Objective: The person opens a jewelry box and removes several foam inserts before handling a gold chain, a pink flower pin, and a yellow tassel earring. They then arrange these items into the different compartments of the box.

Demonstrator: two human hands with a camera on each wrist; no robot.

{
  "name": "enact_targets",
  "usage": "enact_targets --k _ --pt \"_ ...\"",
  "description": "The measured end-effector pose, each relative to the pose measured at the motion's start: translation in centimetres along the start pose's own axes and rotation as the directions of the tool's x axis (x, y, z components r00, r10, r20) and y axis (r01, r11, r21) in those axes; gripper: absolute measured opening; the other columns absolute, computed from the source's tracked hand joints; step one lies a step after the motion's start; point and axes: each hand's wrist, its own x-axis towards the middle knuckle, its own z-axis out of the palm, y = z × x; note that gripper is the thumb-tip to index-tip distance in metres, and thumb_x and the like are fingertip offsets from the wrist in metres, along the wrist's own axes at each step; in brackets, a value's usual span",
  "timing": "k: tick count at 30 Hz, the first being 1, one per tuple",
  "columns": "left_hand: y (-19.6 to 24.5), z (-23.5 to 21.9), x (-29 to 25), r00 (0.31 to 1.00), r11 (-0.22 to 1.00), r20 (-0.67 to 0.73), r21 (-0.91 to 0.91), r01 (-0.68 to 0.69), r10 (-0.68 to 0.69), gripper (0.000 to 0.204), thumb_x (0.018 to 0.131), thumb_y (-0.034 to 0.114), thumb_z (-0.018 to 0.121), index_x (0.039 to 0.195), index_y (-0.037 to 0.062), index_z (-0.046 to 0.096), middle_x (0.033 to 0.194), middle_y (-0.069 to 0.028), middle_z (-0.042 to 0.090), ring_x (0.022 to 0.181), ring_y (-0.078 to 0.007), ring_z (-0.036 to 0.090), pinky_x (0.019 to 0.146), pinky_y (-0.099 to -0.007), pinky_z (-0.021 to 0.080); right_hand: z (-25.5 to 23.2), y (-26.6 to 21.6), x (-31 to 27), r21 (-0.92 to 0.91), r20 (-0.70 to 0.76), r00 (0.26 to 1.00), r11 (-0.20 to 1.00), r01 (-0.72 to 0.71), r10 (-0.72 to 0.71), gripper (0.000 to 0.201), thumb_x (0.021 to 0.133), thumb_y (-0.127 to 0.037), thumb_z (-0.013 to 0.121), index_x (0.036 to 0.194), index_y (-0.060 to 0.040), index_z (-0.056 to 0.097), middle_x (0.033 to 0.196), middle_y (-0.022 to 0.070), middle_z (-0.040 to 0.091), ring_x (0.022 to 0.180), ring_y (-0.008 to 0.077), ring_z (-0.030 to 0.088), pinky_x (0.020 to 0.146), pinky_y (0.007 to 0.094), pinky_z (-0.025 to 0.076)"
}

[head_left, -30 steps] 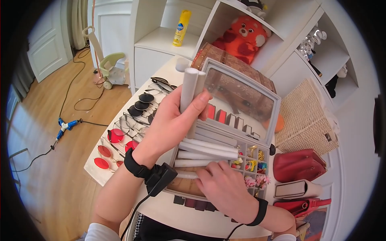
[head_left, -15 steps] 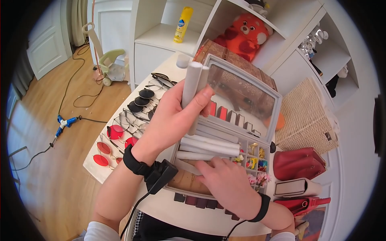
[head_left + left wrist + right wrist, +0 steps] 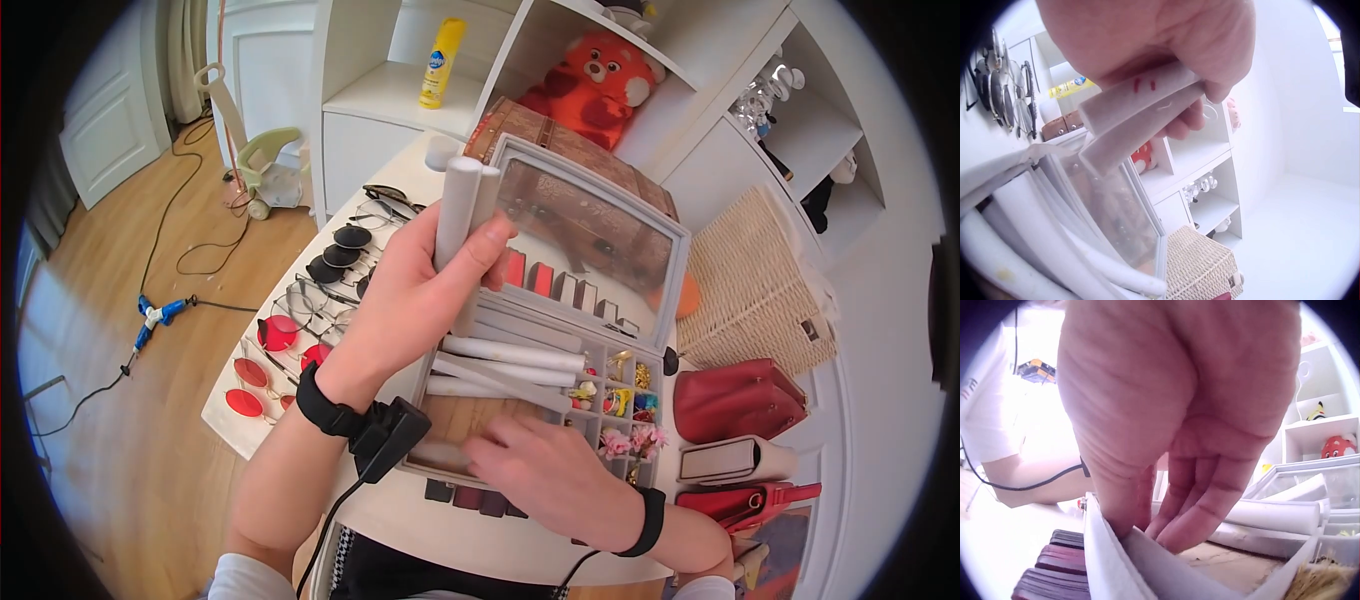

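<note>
My left hand [image 3: 430, 285] grips two white padded rolls [image 3: 460, 200] above a jewelry box with its clear lid [image 3: 590, 240] raised; red marks show on one roll in the left wrist view. More white rolls [image 3: 515, 352] lie in the box's left compartment, one slanting across the others. My right hand [image 3: 545, 465] is down in the front of this compartment, near the tan bottom. In the right wrist view, the thumb and fingers [image 3: 1191, 525] pinch a greyish-white roll [image 3: 1160, 559] beside the front wall [image 3: 1100, 550].
Small compartments on the right hold colourful trinkets [image 3: 620, 402]. Rows of glasses [image 3: 340, 255] cover the table's left side. A red bag [image 3: 735, 400], a white bag and a wicker basket [image 3: 750, 280] stand at right. A brown patterned case [image 3: 560, 150] is behind the lid.
The right hand has let go of a roll, which now slants across the others, and has moved nearer the front wall. The left hand still holds the two rolls upright.
</note>
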Motion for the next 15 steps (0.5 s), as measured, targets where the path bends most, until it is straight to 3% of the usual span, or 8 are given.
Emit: enact_targets --k 3,5,9,11,15 --pt "-0.1 -0.1 0.0 1.000 1.000 0.001 0.006 -0.003 0.003 0.036 0.109 0.040 0.065 0.108 0.0034 0.065 0.086 0.0012 0.064 0.081 -0.0074 0.057 0.076 -0.0278 0.048 -0.2 0.5 0.1 0.058 0.057 0.995 0.995 0.076 -0.079 0.019 0.097 -0.022 0.072 0.108 -0.0080 0.069 0.097 0.0091 0.062 0.088 0.0296 0.071 0.070 0.0410 0.060" --pt "-0.1 -0.1 0.0 1.000 1.000 0.006 0.005 0.001 -0.001 0.036 0.109 0.039 0.065 0.108 0.0034 0.065 0.086 0.0011 0.064 0.081 -0.0074 0.057 0.076 -0.0279 0.048 -0.7 0.3 0.3 0.121 0.054 0.996 0.990 0.070 -0.077 0.024 0.083 -0.004 0.070 0.105 0.0013 0.064 0.094 0.0148 0.062 0.089 0.0313 0.070 0.071 0.0417 0.060" --pt "0.0 -0.2 -0.1 1.000 1.000 -0.005 0.005 0.004 -0.004 0.036 0.110 0.040 0.065 0.107 0.0038 0.065 0.086 0.0015 0.063 0.081 -0.0074 0.056 0.075 -0.0276 0.047 -1.0 -0.6 0.4 0.006 0.014 1.000 1.000 0.019 -0.019 0.024 0.083 -0.004 0.070 0.105 0.0017 0.064 0.092 0.0147 0.063 0.086 0.0320 0.071 0.069 0.0424 0.060" --pt "0.0 -0.2 0.1 1.000 1.000 -0.004 0.028 0.005 -0.005 0.037 0.110 0.041 0.065 0.107 0.0039 0.064 0.086 0.0016 0.063 0.081 -0.0073 0.056 0.075 -0.0275 0.047 -0.8 -0.8 0.6 -0.053 0.074 0.995 0.997 -0.060 0.063 0.020 0.096 -0.022 0.073 0.109 -0.0066 0.069 0.097 0.0107 0.066 0.088 0.0318 0.073 0.068 0.0427 0.060" --pt "0.1 0.0 -0.1 1.000 1.000 0.008 0.015 0.012 -0.012 0.038 0.109 0.042 0.065 0.106 0.0039 0.064 0.086 0.0014 0.064 0.080 -0.0072 0.056 0.074 -0.0273 0.048 -1.0 -0.6 0.8 -0.060 0.100 0.994 0.998 -0.032 0.038 0.021 0.096 -0.022 0.073 0.109 -0.0059 0.069 0.097 0.0112 0.067 0.089 0.0324 0.073 0.069 0.0431 0.060"
